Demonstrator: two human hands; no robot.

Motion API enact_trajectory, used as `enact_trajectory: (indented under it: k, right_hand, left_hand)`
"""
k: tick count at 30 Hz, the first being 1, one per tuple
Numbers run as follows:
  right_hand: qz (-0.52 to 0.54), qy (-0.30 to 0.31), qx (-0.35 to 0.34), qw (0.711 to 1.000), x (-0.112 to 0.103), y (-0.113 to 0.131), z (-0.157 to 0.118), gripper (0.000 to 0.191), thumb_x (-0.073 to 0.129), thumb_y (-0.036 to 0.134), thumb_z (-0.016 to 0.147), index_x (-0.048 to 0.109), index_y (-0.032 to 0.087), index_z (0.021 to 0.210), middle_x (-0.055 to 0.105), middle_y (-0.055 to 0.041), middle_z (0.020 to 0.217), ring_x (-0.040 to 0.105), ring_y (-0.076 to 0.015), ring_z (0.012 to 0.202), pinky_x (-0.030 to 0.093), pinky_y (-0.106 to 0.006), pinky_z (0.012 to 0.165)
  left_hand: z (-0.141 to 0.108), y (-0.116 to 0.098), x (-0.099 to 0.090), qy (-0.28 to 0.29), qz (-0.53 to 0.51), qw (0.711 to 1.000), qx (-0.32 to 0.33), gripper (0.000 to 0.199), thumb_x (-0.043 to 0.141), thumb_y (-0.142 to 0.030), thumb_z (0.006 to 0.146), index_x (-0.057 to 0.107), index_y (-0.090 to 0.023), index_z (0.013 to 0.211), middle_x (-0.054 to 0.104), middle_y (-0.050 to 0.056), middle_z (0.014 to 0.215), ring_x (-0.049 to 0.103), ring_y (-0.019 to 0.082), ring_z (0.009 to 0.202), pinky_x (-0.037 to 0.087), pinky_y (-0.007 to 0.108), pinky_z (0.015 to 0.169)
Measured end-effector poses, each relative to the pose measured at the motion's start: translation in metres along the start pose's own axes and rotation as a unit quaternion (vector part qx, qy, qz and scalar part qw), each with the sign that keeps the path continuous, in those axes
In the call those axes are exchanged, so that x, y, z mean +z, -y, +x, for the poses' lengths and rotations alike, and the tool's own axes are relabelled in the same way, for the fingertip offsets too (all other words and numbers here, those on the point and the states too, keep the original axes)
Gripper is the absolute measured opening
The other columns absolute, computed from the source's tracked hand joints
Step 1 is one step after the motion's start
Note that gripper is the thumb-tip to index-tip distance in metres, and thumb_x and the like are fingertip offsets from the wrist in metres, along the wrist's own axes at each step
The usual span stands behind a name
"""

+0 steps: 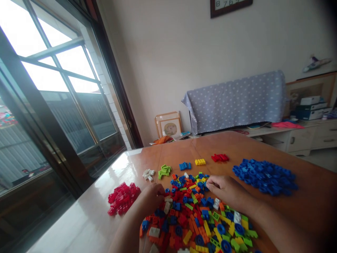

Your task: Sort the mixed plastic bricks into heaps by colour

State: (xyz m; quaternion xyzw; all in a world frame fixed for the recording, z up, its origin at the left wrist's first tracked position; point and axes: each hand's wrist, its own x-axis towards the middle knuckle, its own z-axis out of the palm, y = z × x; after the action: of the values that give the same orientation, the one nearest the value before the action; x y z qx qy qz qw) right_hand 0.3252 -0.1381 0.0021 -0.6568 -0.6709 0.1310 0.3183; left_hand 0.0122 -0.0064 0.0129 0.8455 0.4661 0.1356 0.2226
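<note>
A big mixed pile of toy building bricks (189, 219) in red, orange, blue, yellow, green and white spreads over the near part of the table. My left hand (152, 194) is at the pile's left edge, its fingers curled down among the bricks. Whatever lies in its grip is hidden by the hand. At the pile's upper right, my right hand (221, 186) has thumb and fingers pinched together close to some blue bricks. I cannot make out what is between those fingertips.
Sorted bricks lie around the pile: a red heap (123, 197), a large blue heap (264, 175), and small groups of white (149, 174), green (164, 171), blue (185, 166), yellow (200, 162) and red (220, 157). All rest on the wooden table (86, 218). A glass door stands left.
</note>
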Motion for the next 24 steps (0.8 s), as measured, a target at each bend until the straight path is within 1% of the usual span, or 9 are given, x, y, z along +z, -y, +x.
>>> enact_trajectory:
  k: [3, 5, 8, 10, 14, 16, 19, 21, 24]
  right_hand:
    - [-0.008, 0.001, -0.003, 1.0, 0.0, 0.002, 0.0, 0.03, 0.047, 0.04, 0.095, 0.064, 0.02, 0.079, 0.065, 0.0011, 0.069, 0.061, -0.0164, 0.068, 0.033, -0.025, 0.06]
    - [-0.011, 0.0, -0.003, 1.0, 0.0, 0.003, -0.001, 0.03, 0.047, 0.039, 0.094, 0.064, 0.02, 0.078, 0.065, 0.0013, 0.069, 0.061, -0.0161, 0.068, 0.034, -0.024, 0.061]
    - [-0.008, -0.001, 0.003, 1.0, 0.001, 0.004, -0.001, 0.028, 0.048, 0.037, 0.094, 0.066, 0.021, 0.08, 0.067, 0.0011, 0.071, 0.063, -0.0167, 0.071, 0.037, -0.024, 0.064]
    - [-0.004, 0.0, 0.008, 1.0, 0.002, 0.005, -0.001, 0.024, 0.05, 0.036, 0.093, 0.069, 0.022, 0.085, 0.07, 0.001, 0.074, 0.064, -0.0173, 0.073, 0.04, -0.025, 0.067]
    - [0.026, -0.016, 0.002, 1.0, 0.006, 0.012, -0.001, 0.023, 0.053, 0.034, 0.092, 0.072, 0.025, 0.1, 0.073, -0.0001, 0.085, 0.066, -0.0182, 0.078, 0.044, -0.027, 0.071]
    - [0.042, -0.032, -0.023, 0.998, 0.011, 0.017, -0.002, 0.025, 0.054, 0.033, 0.092, 0.072, 0.025, 0.107, 0.073, -0.0019, 0.092, 0.066, -0.0187, 0.082, 0.046, -0.027, 0.074]
    - [0.058, -0.047, -0.067, 0.995, 0.017, 0.027, -0.005, 0.028, 0.055, 0.031, 0.093, 0.072, 0.026, 0.115, 0.071, -0.0043, 0.1, 0.066, -0.0197, 0.09, 0.048, -0.029, 0.081]
    - [0.066, -0.051, -0.085, 0.993, 0.02, 0.033, -0.007, 0.028, 0.054, 0.03, 0.094, 0.072, 0.026, 0.116, 0.071, -0.0052, 0.103, 0.065, -0.0206, 0.094, 0.049, -0.03, 0.084]
    - [0.066, -0.044, -0.101, 0.992, 0.022, 0.039, -0.008, 0.025, 0.055, 0.028, 0.094, 0.074, 0.027, 0.112, 0.071, -0.005, 0.101, 0.065, -0.0203, 0.093, 0.049, -0.031, 0.085]
  left_hand:
    - [-0.001, -0.007, 0.0, -0.037, -0.019, 0.999, 0.02, 0.017, 0.058, -0.015, 0.074, 0.072, -0.019, 0.083, 0.069, 0.004, 0.085, 0.057, 0.016, 0.073, 0.04, 0.024, 0.064]
    - [-0.001, -0.012, 0.0, -0.048, -0.034, 0.998, 0.016, 0.015, 0.057, -0.017, 0.076, 0.071, -0.019, 0.082, 0.068, 0.003, 0.083, 0.056, 0.016, 0.074, 0.04, 0.023, 0.064]
    - [0.001, -0.021, 0.004, -0.035, -0.081, 0.996, 0.012, 0.015, 0.058, -0.025, 0.08, 0.07, -0.018, 0.085, 0.066, 0.002, 0.079, 0.054, 0.016, 0.072, 0.039, 0.023, 0.061]
    - [0.002, -0.027, 0.009, -0.023, -0.14, 0.99, 0.024, 0.016, 0.059, -0.028, 0.08, 0.068, -0.018, 0.089, 0.065, 0.001, 0.078, 0.054, 0.015, 0.071, 0.04, 0.023, 0.062]
    - [0.002, -0.042, 0.02, -0.005, -0.229, 0.972, 0.058, 0.017, 0.059, -0.019, 0.075, 0.062, -0.017, 0.091, 0.062, 0.0, 0.079, 0.054, 0.013, 0.072, 0.04, 0.021, 0.063]
    - [-0.001, -0.051, 0.024, 0.002, -0.234, 0.97, 0.071, 0.016, 0.058, -0.017, 0.074, 0.06, -0.018, 0.089, 0.059, -0.002, 0.076, 0.05, 0.012, 0.069, 0.038, 0.02, 0.06]
    - [-0.007, -0.063, 0.027, 0.018, -0.233, 0.968, 0.09, 0.012, 0.057, -0.019, 0.077, 0.06, -0.018, 0.088, 0.059, -0.002, 0.076, 0.048, 0.012, 0.068, 0.037, 0.021, 0.06]
    - [-0.01, -0.067, 0.029, 0.028, -0.221, 0.97, 0.099, 0.013, 0.056, -0.02, 0.078, 0.063, -0.019, 0.089, 0.061, -0.002, 0.077, 0.049, 0.012, 0.067, 0.037, 0.022, 0.06]
    - [-0.012, -0.07, 0.032, 0.034, -0.204, 0.972, 0.113, 0.018, 0.054, -0.019, 0.079, 0.066, -0.02, 0.092, 0.064, -0.001, 0.08, 0.052, 0.014, 0.069, 0.039, 0.022, 0.061]
